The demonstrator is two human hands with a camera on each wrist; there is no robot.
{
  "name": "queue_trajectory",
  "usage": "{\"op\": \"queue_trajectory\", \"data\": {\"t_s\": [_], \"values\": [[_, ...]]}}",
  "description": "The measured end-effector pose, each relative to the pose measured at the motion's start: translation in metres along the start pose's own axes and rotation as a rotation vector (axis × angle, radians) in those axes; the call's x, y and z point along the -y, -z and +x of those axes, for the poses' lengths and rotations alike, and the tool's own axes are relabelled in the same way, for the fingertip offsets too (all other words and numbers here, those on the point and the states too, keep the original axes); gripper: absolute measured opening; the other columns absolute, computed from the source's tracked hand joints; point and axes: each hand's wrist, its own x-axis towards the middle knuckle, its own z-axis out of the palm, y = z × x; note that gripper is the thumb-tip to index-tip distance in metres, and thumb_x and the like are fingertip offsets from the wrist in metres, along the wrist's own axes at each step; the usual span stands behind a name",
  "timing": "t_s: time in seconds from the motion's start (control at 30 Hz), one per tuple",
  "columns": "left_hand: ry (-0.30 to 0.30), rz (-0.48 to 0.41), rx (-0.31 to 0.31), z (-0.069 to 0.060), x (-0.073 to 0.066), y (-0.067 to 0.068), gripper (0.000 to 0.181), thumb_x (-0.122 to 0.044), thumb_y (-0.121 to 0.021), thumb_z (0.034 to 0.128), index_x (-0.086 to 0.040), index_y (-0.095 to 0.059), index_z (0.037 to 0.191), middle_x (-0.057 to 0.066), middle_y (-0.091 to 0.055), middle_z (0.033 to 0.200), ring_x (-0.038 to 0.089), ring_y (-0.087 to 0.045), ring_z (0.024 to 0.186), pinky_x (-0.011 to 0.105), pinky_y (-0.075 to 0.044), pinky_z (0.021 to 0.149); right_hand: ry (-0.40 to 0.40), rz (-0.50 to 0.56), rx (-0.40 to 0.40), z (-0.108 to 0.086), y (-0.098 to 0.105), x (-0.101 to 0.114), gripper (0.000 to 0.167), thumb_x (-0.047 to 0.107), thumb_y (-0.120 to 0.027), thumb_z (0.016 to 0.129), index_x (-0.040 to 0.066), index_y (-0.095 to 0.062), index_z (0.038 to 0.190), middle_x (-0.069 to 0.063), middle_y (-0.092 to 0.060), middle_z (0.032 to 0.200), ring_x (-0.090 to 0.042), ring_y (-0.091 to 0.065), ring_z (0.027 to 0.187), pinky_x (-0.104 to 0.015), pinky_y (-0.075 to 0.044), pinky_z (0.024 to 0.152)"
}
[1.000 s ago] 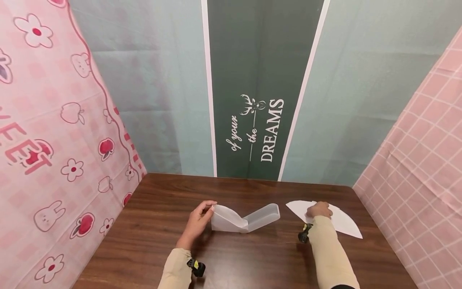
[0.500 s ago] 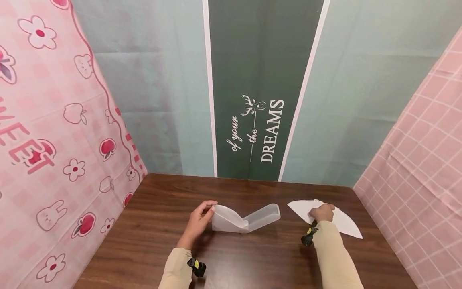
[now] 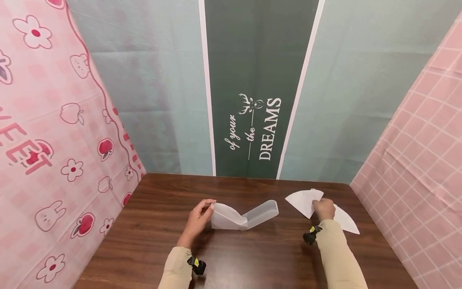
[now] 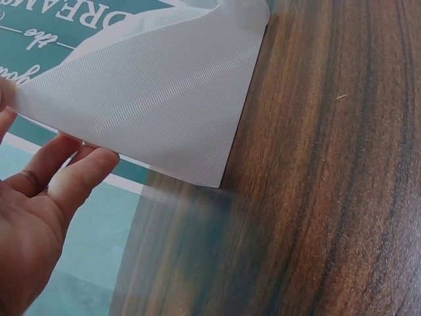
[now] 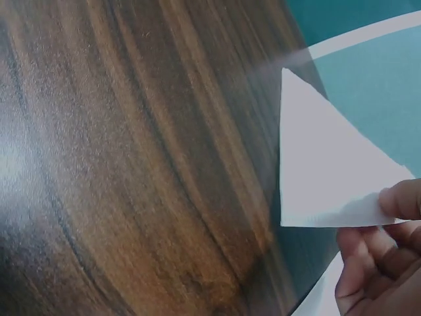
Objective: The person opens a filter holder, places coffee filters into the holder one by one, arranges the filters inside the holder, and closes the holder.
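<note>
A translucent white plastic case (image 3: 226, 218) stands on the table with its hinged lid (image 3: 260, 214) folded open to the right. At the case's left edge, my left hand (image 3: 197, 220) grips it between thumb and fingers; its finely ribbed wall (image 4: 158, 99) fills the upper part of the left wrist view. Farther right, my right hand (image 3: 325, 208) pinches a white fan-shaped paper, like a cone coffee filter (image 3: 304, 200), by its right edge, thumb in front and fingers behind. Under that hand lies another white filter paper (image 3: 347, 220), partly hidden by the hand.
All of this is on a dark wood-grain table (image 3: 249, 261). A green and grey-blue printed curtain (image 3: 249, 80) hangs behind its back edge, with pink cloths (image 3: 72, 160) at both sides. Each wrist carries a small black camera (image 3: 196, 265).
My right hand has pinched one filter paper and raised it, apart from the paper beneath. The left hand and the case have stayed in place.
</note>
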Motion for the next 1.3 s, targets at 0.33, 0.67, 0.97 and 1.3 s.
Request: {"op": "queue_trajectory", "data": {"t_s": [0.33,0.67,0.97,1.3], "values": [[0.023,0.010,0.013,-0.002,0.000,0.001,0.024,-0.012,-0.053,0.0960,-0.001,-0.057,0.117,0.020,-0.059,0.107,0.038,-0.057,0.093,0.053,-0.049,0.075,0.022,-0.008,0.022,-0.003,0.005,0.006,0.030,0.012,-0.064,0.081,0.003,-0.053,0.054,-0.001,-0.044,0.050,-0.029,-0.043,0.061,-0.035,-0.033,0.052],[0.013,-0.007,0.020,-0.003,0.002,0.000,0.026,-0.012,-0.052,0.0961,-0.001,-0.056,0.119,0.022,-0.058,0.109,0.038,-0.057,0.095,0.055,-0.048,0.074,0.116,0.040,-0.074,-0.014,0.013,0.024,0.023,0.014,-0.064,0.084,-0.008,-0.063,0.081,-0.021,-0.060,0.074,-0.037,-0.052,0.073,-0.045,-0.037,0.062],[-0.001,-0.012,0.009,0.002,0.008,0.000,0.025,-0.011,-0.053,0.0958,0.000,-0.057,0.118,0.021,-0.059,0.108,0.036,-0.058,0.093,0.053,-0.050,0.073,0.169,0.155,-0.184,-0.024,0.019,0.039,0.019,0.011,-0.068,0.083,-0.006,-0.064,0.078,-0.013,-0.059,0.066,-0.031,-0.050,0.069,-0.037,-0.036,0.060],[-0.017,0.010,-0.026,0.008,0.027,-0.001,0.024,-0.013,-0.055,0.0950,-0.004,-0.059,0.117,0.016,-0.060,0.106,0.029,-0.058,0.088,0.047,-0.052,0.068,0.177,0.163,-0.191,-0.028,0.019,0.041,0.021,0.014,-0.068,0.084,-0.004,-0.064,0.076,-0.006,-0.055,0.061,-0.024,-0.047,0.064,-0.034,-0.034,0.058]]}}
